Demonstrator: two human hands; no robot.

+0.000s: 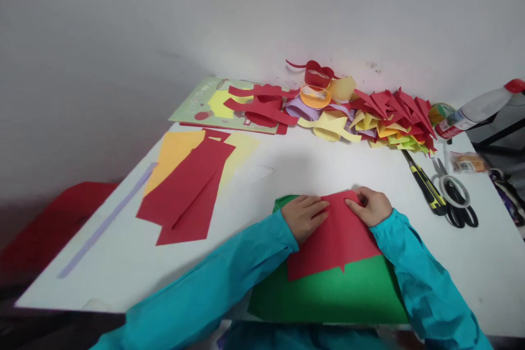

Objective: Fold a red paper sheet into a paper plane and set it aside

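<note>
A sheet of red paper (328, 240) with a crease and a small notch at its lower edge lies on a larger green sheet (328, 295) at the table's front. My left hand (305, 216) rests flat on the red sheet's upper left part, fingers stretched out. At the upper right corner, my right hand (371, 206) pinches the red paper's edge between thumb and fingers. Cut red paper pieces (188, 186) lie to the left, over an orange sheet (166, 158).
Folded red paper shapes (397, 106) and a yellow paper shape (328, 126) pile up at the back. A utility knife (426, 186), scissors (461, 217), a tape roll (455, 191) and a tilted bottle (478, 109) are on the right. A purple strip (106, 221) lies left.
</note>
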